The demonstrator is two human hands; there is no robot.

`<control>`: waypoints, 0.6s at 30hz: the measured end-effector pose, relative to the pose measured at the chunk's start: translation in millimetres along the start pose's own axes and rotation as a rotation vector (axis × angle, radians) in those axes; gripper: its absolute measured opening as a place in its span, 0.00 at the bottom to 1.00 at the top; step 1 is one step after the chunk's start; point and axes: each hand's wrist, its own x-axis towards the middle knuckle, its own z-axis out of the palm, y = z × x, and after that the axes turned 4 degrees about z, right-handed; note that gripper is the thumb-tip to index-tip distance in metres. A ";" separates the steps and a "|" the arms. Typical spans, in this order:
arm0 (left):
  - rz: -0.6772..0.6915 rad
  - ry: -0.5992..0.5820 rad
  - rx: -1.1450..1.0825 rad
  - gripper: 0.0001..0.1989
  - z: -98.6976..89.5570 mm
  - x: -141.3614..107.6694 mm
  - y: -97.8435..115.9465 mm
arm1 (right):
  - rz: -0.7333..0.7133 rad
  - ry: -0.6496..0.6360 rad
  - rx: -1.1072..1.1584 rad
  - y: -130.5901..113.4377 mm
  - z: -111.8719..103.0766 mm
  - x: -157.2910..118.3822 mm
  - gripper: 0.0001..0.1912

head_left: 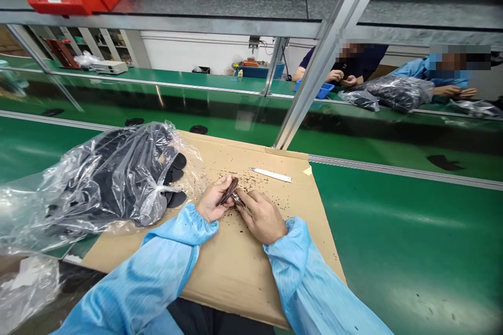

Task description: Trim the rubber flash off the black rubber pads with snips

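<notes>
The left hand (214, 200) has its fingers clamped on a dark curved piece (230, 191), the right hand (262, 216) has its fingers pinching a small metal tool (238, 199) against it, crumbs (255, 182) lie just beyond, and this close trimming calls for a steady grip.

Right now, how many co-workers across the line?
2: a person in a dark shirt at the far bench, a person in a light blue smock to their right. Others may be hidden.

One head-worn camera looks forward and down, close above the left hand (214, 200) and right hand (262, 217).
</notes>
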 end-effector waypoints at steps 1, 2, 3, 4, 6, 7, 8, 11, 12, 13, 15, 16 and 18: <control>0.006 -0.003 0.004 0.14 -0.6 0.4 -0.5 | -0.002 -0.006 -0.003 0.1 0.0 0.1 0.20; 0.012 -0.006 0.008 0.14 -1.3 0.9 -1.1 | -0.002 -0.013 -0.005 0.0 -0.3 0.2 0.19; 0.020 -0.009 0.011 0.15 -2.1 1.4 -2.0 | -0.002 -0.021 -0.006 -0.2 -0.8 0.3 0.18; 0.030 -0.012 0.015 0.15 -2.9 1.9 -2.9 | 0.000 -0.031 -0.008 -0.5 -1.6 0.4 0.18; 0.053 -0.013 0.024 0.16 -4.6 3.1 -5.2 | 0.002 -0.058 -0.019 -1.7 -4.4 0.6 0.16; 0.063 -0.010 0.030 0.16 -5.4 3.7 -6.3 | 0.005 -0.077 -0.029 -2.5 -6.2 0.7 0.16; 0.071 -0.009 0.039 0.17 -6.2 4.2 -7.4 | 0.010 -0.097 -0.040 -3.5 -8.2 0.9 0.16; 0.090 -0.007 0.072 0.17 -7.3 5.4 -9.6 | 0.027 -0.151 -0.060 -6.1 -13.7 1.8 0.16; 0.097 -0.003 0.083 0.18 -7.1 5.5 -10.0 | 0.030 -0.163 -0.058 -6.5 -14.8 2.1 0.16; 0.107 0.004 0.091 0.18 -6.5 5.3 -10.3 | 0.026 -0.172 -0.051 -6.6 -15.4 2.1 0.16; 0.129 0.022 0.101 0.18 -4.3 4.1 -10.8 | 0.007 -0.174 -0.028 -5.4 -14.6 1.2 0.15; 0.140 0.033 0.101 0.17 -3.0 3.4 -11.0 | -0.007 -0.166 -0.019 -3.7 -13.0 0.2 0.15; 0.138 0.042 0.087 0.17 -1.3 3.1 -11.7 | -0.038 -0.124 -0.009 2.6 -7.0 -2.5 0.16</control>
